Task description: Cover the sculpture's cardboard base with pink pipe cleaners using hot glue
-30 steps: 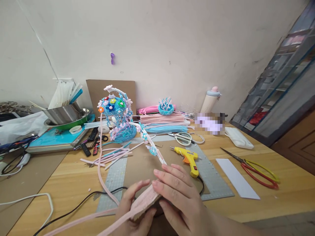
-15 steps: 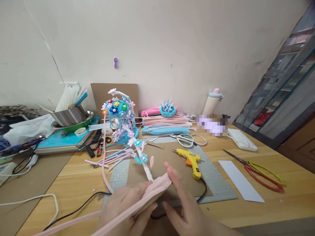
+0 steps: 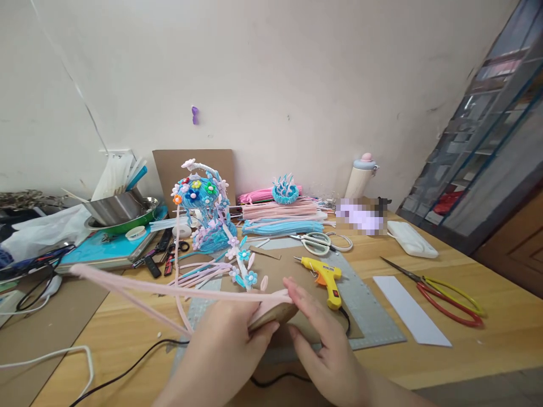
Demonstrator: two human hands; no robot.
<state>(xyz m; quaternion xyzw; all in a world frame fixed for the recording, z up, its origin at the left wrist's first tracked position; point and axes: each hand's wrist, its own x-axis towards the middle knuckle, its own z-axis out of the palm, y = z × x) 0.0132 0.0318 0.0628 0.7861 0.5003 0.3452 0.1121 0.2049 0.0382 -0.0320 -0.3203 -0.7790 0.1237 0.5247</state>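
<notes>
My left hand [image 3: 227, 345] is closed round a flat cardboard piece wrapped in pink pipe cleaner [image 3: 271, 310], near the table's front edge. Long pink pipe cleaners [image 3: 139, 287] trail from it up and to the left. A white stem with blue and pink flowers [image 3: 242, 265] rises from the piece. My right hand [image 3: 326, 345] rests against the piece's right end, fingers stretched out and apart. Both hands hover over a brown card [image 3: 297, 271] lying on a grey cutting mat [image 3: 373, 322].
A yellow glue gun [image 3: 326, 276] lies just right of my hands, its black cord [image 3: 119, 367] running left. Behind stand a blue flower ornament [image 3: 202, 209], stacked pipe cleaners [image 3: 280, 217], white scissors [image 3: 322, 242], red scissors [image 3: 441, 291], a white paper strip [image 3: 409, 311] and a metal bowl [image 3: 114, 206].
The wrapped piece has turned up and level. The trailing pink pipe cleaners swung from the lower left up across the table. My right hand slid from on top of the piece to its right end.
</notes>
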